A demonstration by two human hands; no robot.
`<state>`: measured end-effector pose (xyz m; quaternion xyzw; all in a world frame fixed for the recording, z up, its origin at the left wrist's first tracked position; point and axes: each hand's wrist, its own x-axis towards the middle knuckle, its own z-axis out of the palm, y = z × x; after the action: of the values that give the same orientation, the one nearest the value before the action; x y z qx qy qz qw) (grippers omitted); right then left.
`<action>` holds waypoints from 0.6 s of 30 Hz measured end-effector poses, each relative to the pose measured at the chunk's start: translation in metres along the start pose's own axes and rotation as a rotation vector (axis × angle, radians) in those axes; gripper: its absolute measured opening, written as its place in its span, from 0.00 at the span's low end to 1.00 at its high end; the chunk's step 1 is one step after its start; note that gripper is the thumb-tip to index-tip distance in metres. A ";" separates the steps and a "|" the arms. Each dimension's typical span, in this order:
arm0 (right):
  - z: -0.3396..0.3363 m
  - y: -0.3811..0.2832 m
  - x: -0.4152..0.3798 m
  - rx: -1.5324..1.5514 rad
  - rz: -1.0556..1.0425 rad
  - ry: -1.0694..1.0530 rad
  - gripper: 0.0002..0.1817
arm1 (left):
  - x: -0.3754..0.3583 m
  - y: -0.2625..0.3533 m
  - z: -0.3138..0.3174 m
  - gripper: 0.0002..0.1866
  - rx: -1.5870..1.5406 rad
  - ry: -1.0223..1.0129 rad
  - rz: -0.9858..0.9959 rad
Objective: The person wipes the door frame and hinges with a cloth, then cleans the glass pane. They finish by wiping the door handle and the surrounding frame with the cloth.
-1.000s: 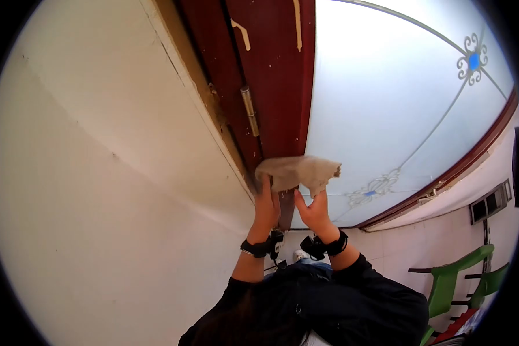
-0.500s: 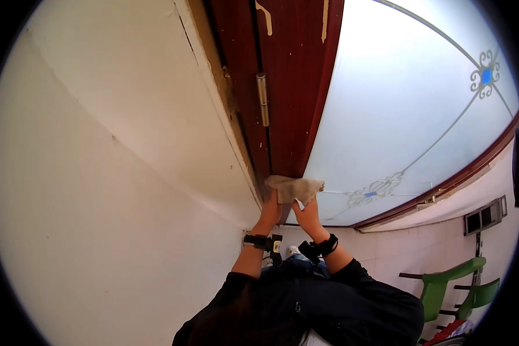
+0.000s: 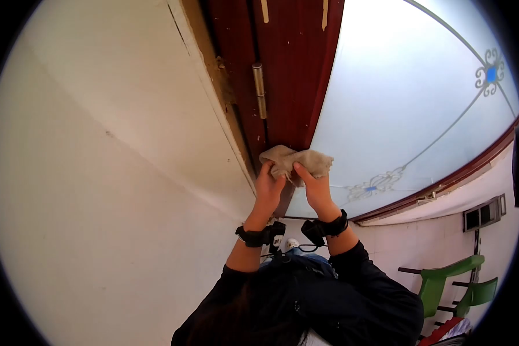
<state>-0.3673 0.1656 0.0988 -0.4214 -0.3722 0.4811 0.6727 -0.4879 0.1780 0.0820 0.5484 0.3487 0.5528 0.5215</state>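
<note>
Both of my hands hold a crumpled beige cloth (image 3: 297,160) in front of a dark red door frame (image 3: 282,75). My left hand (image 3: 268,187) grips the cloth's left part and my right hand (image 3: 312,187) grips its right part. The cloth sits just below a metal hinge (image 3: 260,89) on the red wood, at the edge of a frosted glass door panel (image 3: 403,104). Black bands are on both wrists, and dark sleeves cover my arms.
A cream wall (image 3: 98,173) fills the left side. The glass panel carries thin curling lines with blue accents (image 3: 491,74). Green plastic chairs (image 3: 452,285) stand at the lower right near a small wall vent (image 3: 481,213).
The cloth was spread wider a second ago, then bunched low against the frame. Now both hands have lifted it slightly and hold it gathered between them.
</note>
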 end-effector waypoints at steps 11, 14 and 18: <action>-0.029 0.070 0.006 -0.034 0.234 0.098 0.04 | 0.001 -0.050 -0.006 0.12 0.449 0.136 -0.150; -0.035 0.095 0.004 0.049 0.327 0.111 0.04 | -0.003 -0.114 -0.019 0.12 0.413 0.165 -0.163; -0.045 0.139 -0.003 -0.022 0.386 0.176 0.06 | -0.019 -0.142 -0.022 0.13 0.001 0.276 -0.368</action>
<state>-0.3740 0.1784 -0.0470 -0.5325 -0.2295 0.5583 0.5933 -0.4841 0.1944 -0.0619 0.3949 0.5112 0.5180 0.5607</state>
